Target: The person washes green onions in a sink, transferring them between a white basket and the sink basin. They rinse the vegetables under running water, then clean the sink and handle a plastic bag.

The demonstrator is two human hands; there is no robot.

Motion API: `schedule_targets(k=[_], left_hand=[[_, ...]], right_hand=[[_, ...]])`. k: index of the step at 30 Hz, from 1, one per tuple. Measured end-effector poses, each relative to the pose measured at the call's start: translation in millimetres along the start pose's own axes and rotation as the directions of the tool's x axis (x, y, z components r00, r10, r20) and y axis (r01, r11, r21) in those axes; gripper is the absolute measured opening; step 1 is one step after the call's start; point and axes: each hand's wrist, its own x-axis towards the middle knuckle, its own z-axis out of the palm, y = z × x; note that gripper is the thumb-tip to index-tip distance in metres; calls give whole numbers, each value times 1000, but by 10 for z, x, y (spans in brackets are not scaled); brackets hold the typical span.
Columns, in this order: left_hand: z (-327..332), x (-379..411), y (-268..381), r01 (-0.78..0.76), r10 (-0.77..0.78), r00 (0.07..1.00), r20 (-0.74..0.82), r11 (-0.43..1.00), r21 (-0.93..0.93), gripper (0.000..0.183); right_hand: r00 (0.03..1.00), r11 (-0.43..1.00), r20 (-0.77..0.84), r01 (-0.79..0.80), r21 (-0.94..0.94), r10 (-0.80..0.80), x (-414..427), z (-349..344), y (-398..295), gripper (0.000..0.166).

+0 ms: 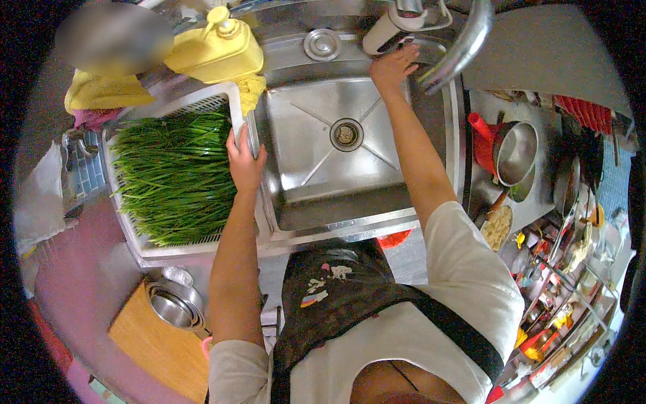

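Observation:
A white plastic basket on the left holds a thick layer of long green leaves, probably garlic chives. My left hand grips the basket's right rim, fingers on the rim and thumb on the sink side. At the far right corner of the stainless steel sink, my right hand reaches out with fingers apart. Its fingertips are close to the base of a white tap unit; whether they touch it is unclear. The sink basin holds no water, and its drain strainer is visible.
A curved metal spout overhangs the sink's right side. Behind the basket stands a yellow pump bottle. A red-handled pot is on the right counter. Metal bowls rest on a wooden board at lower left.

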Motion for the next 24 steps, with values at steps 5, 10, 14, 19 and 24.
schedule_targets(k=[5, 10, 14, 19, 24], left_hand=[[-34, 4, 7, 18, -18, 1000, 5, 999, 28, 65], [-41, -41, -43, 22, -21, 1000, -4, 999, 46, 65], [-20, -16, -39, -12, 13, 1000, -15, 998, 59, 66], [-12, -35, -123, -3, 7, 999, -37, 994, 107, 67], [25, 20, -60, 9, -6, 1000, -22, 993, 116, 68]], right_hand=[[989, 967, -85, -98, 237, 121, -484, 280, -294, 89], [964, 874, -44, 255, 415, -261, -677, -34, -1226, 83], [881, 827, -168, 473, 304, -443, -388, 123, -1137, 72], [782, 742, 43, 570, 353, -622, -1180, 69, -455, 65], [771, 860, 410, 341, 381, -487, -2058, 690, 755, 62]])
